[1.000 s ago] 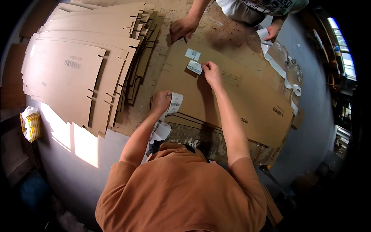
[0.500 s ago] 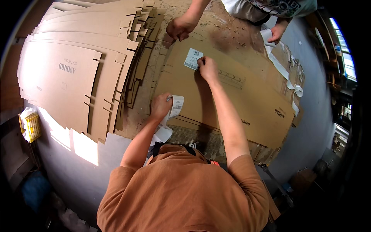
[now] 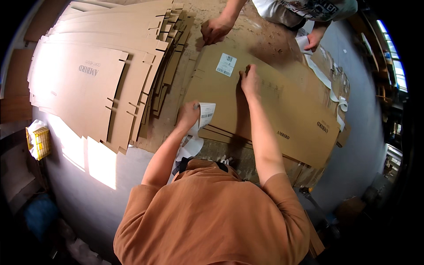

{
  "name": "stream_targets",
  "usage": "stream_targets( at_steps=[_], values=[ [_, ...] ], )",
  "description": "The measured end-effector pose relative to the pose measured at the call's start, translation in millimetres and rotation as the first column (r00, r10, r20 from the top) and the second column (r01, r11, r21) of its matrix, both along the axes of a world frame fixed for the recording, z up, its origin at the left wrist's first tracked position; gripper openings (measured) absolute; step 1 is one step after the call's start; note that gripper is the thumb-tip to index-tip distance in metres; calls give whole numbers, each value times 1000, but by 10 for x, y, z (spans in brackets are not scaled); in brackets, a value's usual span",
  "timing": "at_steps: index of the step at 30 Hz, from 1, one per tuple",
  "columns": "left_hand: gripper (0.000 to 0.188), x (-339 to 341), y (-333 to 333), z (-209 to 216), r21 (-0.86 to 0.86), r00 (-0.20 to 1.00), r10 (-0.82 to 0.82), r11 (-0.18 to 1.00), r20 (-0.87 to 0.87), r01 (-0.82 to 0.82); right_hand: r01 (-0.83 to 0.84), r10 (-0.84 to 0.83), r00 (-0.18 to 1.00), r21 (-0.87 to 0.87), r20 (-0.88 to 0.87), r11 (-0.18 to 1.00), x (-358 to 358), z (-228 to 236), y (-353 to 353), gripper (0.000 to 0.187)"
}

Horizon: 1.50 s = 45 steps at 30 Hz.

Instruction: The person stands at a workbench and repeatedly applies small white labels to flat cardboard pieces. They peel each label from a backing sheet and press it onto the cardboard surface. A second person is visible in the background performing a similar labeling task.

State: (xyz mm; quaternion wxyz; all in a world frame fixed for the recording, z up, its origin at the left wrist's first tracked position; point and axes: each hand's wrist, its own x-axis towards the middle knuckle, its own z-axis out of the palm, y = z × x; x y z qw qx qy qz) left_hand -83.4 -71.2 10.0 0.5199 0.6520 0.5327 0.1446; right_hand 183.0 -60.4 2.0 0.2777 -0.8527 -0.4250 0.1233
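Shirt (image 3: 212,216): matte orange-brown, plain-surfaced, loosely cut, with soft creases. Left sleeve (image 3: 138,205) and right sleeve (image 3: 288,198): short and wide, same colour. Dark trim (image 3: 181,166): black, showing at the shirt's far edge. Left hand (image 3: 189,114) and right hand (image 3: 250,83): bare.

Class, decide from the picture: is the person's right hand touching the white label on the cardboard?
Apart: the head view shows bare cardboard between the right hand and the right edge of the white label.
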Motion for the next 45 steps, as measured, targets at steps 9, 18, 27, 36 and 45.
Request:
stream_targets(
  at_steps=[9,18,27,36,45],
  values=[
    [17,-225,-343,1150,212,1000,-21,977,2,20,-256,528,439,462,-727,849,-1182,1002,-1336,47],
    [28,-420,-897,2056,630,951,-116,771,285,-95,-328,572,370,473,-732,818,-1334,1982,-1755,36],
    [13,-279,-1355,1902,241,929,-86,971,361,-4,-375,613,550,488,-567,788,-1177,1971,-2256,23],
    [11,-107,-1516,1833,320,990,-136,940,27,120,-332,542,813,593,-214,733,-1081,1901,-2482,11],
    [12,-199,-1512,1660,320,972,-186,921,-142,223,-271,496,799,531,-341,803,-916,1799,-2640,7]
  ],
)
